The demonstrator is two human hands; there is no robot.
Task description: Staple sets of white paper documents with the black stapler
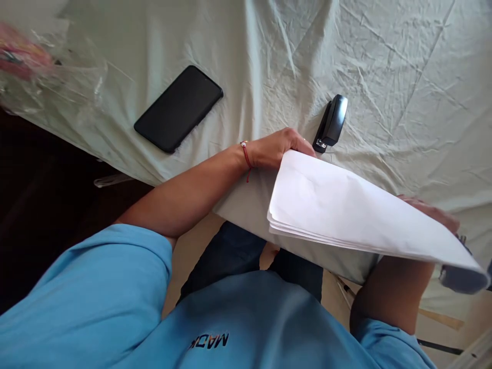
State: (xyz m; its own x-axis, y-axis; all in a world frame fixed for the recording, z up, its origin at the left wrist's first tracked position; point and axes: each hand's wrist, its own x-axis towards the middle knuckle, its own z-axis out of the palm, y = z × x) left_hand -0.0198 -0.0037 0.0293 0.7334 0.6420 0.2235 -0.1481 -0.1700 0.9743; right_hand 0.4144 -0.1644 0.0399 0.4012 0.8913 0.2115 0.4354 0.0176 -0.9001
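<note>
A stack of white paper sheets (357, 210) slants across in front of me above the table's near edge, its layered edges showing on the side toward my body. At the stack's left far corner, my left hand (282, 147) is closed on the paper, with a red string bracelet at its wrist. My right hand (436, 214) lies along the far edge toward the right end, partly covered by the sheets, and its fingers seem closed on them. The right end of the paper curls downward. Just beyond my left fingers, a black stapler (333, 122) rests on the cloth.
A wrinkled pale cloth (265, 61) covers the table. To the left lies a black phone (179, 108), screen up. Clear plastic packaging (73, 77) with something pink inside sits at the far left. The table's near edge runs below my forearms.
</note>
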